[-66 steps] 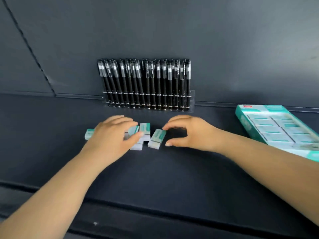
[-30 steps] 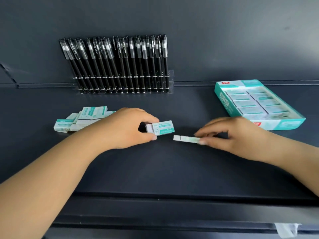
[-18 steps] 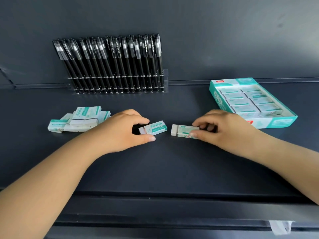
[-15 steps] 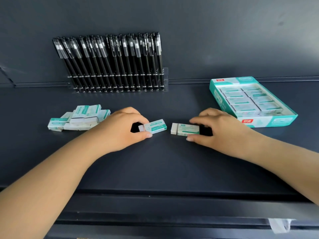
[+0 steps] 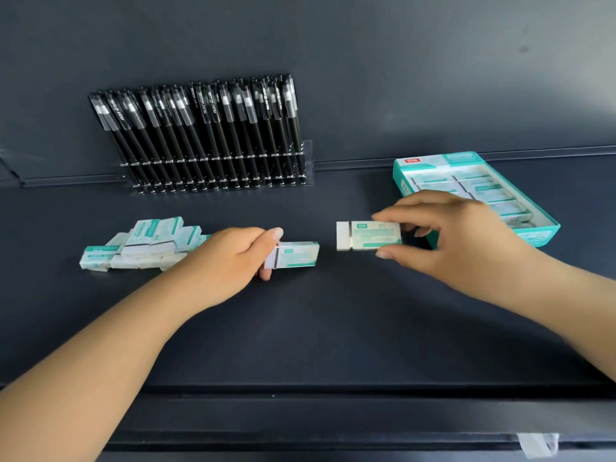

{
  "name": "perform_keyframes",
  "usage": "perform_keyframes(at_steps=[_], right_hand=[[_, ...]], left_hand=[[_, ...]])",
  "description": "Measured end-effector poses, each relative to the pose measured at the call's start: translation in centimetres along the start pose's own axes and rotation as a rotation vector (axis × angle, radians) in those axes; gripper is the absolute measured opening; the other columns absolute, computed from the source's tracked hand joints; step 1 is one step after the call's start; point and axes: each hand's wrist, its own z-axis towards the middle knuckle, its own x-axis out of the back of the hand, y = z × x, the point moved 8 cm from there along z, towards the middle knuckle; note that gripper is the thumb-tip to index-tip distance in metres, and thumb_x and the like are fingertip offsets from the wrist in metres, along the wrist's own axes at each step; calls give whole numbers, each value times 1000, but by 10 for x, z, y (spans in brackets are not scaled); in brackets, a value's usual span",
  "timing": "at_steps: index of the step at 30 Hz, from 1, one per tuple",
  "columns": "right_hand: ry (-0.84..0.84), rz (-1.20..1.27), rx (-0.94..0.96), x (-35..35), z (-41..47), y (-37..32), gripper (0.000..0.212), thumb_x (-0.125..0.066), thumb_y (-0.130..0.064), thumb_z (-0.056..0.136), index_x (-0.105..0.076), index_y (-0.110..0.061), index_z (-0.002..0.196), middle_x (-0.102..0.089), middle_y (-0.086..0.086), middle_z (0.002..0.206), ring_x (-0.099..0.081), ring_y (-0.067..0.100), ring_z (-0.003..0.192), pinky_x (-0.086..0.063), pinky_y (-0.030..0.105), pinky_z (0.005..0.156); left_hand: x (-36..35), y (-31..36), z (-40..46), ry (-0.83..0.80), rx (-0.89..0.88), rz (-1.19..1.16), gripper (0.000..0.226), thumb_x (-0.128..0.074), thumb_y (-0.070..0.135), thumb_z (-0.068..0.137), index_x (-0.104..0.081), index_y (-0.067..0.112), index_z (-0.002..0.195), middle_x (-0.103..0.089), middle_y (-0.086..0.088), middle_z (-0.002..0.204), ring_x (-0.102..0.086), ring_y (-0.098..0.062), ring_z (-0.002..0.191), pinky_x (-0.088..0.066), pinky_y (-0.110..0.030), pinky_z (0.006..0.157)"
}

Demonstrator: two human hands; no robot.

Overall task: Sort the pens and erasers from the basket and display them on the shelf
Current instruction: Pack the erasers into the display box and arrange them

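Two white erasers in teal sleeves lie apart on the dark shelf [image 5: 333, 328]. My left hand [image 5: 230, 261] pinches the left eraser [image 5: 296, 255] by its white end, between thumb and fingers. My right hand [image 5: 450, 235] pinches the right eraser [image 5: 368, 235] by its sleeved end and holds it on edge, its face turned toward me. A loose pile of erasers [image 5: 143, 243] sits to the left, partly behind my left hand. Several black pens [image 5: 213, 135] stand in a clear rack against the back wall.
A teal display box [image 5: 546, 235] with several erasers inside lies at the right, behind my right hand. The shelf's front lip [image 5: 333, 391] runs below my forearms. A bit of white tape [image 5: 536, 445] hangs at the lower right.
Both hands drew an eraser out of the pile toward the middle. My right hand has since tipped its eraser up onto its edge, and the two erasers now lie farther apart.
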Motion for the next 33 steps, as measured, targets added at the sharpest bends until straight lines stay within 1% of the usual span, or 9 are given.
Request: perform_keyframes(at_steps=[3,7,11,15,19,24,27,29,33], right_hand=[[-36,-11,-9,1,-3,7,25,-75,-30,68,-70,-15,88,-65,2,82,-48,10,76,-39,21,73],[-60,-25,-16,-1,-5,16,24,-75,-28,68,-71,-15,87,-65,3,83,-48,13,76,-37,31,74],[-43,-69,26,3,-3,15,28,-69,-34,67,-72,-17,90,-67,-3,86,-48,9,82,-37,18,75],[6,-165,67,13,-4,16,35,-66,-32,66,-72,-15,96,-70,0,90,-47,9,90,-30,11,78],[27,-186,64,30,-5,30,42,-56,-42,72,-71,-14,98,-71,4,93,-56,10,84,-40,14,74],[-11,-18,-153,69,-4,73,32,-74,-31,70,-68,-29,101,-66,-6,90,-52,1,77,-39,8,75],[-80,125,-287,81,-11,103,38,-73,-20,69,-56,-49,87,-67,-5,88,-59,12,77,-48,21,77],[-145,110,-316,82,-13,116,40,-73,-17,70,-56,-50,83,-68,0,92,-59,15,79,-48,30,80],[-305,117,-354,69,-18,129,35,-71,-19,72,-59,-49,84,-67,-5,98,-61,13,82,-48,30,83]], left_hand=[[-3,3,7,-1,-18,161,47,-25,42,96,-52,15,68,-55,3,59,-47,-11,57,-37,-24,61],[-2,4,11,22,-20,214,34,-28,44,96,-60,30,93,-48,17,61,-46,0,64,-36,-21,60],[-8,6,10,34,-96,188,30,-51,68,74,-53,44,91,-50,20,89,-47,-1,87,-38,-23,79],[-10,12,8,113,-155,236,22,-67,44,75,-63,34,94,-50,20,86,-46,3,83,-32,-9,70],[4,35,12,227,-217,47,20,-71,33,74,-55,44,81,-53,17,83,-47,11,85,-34,-4,70],[-7,86,28,213,-286,-114,22,-63,30,80,-49,46,82,-53,25,91,-45,20,87,-33,2,69],[-28,109,42,157,-272,-266,14,-55,31,86,-47,42,87,-54,27,93,-50,15,87,-33,4,70],[-43,125,51,136,-299,-301,15,-53,29,88,-45,42,89,-53,30,95,-51,14,91,-34,4,74],[-62,142,64,129,-330,-277,23,-57,27,86,-50,30,108,-54,24,105,-53,4,96,-35,0,80]])
